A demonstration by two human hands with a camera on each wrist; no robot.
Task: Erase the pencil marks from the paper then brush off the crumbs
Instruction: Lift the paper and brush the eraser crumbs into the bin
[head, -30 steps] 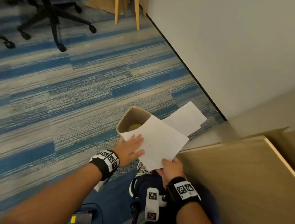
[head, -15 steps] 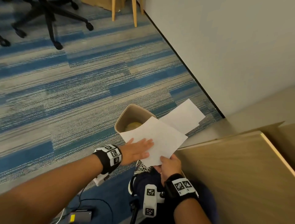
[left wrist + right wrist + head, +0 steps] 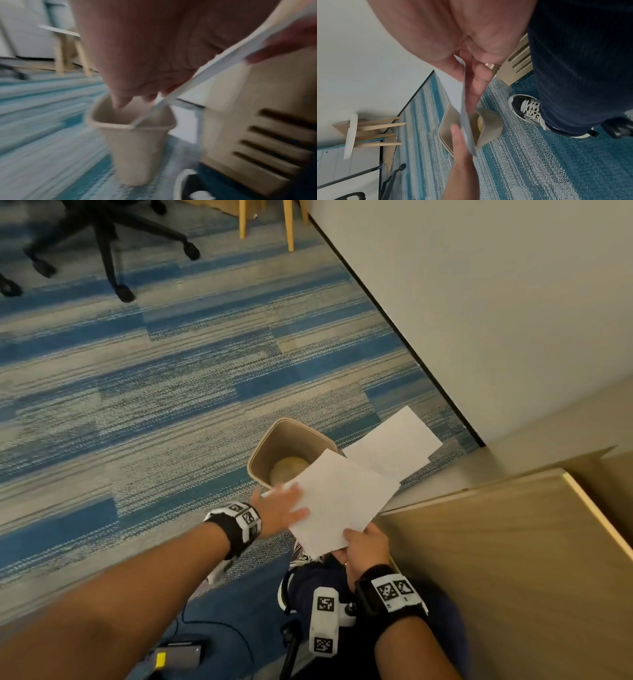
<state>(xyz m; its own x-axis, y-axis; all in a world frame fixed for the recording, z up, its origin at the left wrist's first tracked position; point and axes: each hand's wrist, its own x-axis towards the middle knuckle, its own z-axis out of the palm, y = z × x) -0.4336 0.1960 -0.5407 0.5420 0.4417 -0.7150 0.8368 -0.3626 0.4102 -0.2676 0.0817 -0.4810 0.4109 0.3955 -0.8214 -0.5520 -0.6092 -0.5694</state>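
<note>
Pinching paper (image 3: 339,501) over bin (image 3: 274,440) on striped carpet (image 3: 137,405), right hand (image 3: 364,546); left hand (image 3: 281,510) flat, fingers straight, beside wall (image 3: 479,302).

Hands: 2, left hand (image 3: 281,510) and right hand (image 3: 366,546)
Paper sheets: 2, near sheet (image 3: 342,501), far sheet (image 3: 394,446)
Waste bins: 1, beige bin (image 3: 274,440)
Wrist bands with printed markers: 2, left band (image 3: 238,523), right band (image 3: 394,594)
Shoes in view: 1, laced shoe (image 3: 527,108)
Rings on the right hand: 1, gold ring (image 3: 493,66)
Wooden legs by the wall, head view: 2, wooden legs (image 3: 289,224)
Office chair bases: 1, black chair base (image 3: 106,244)
</note>
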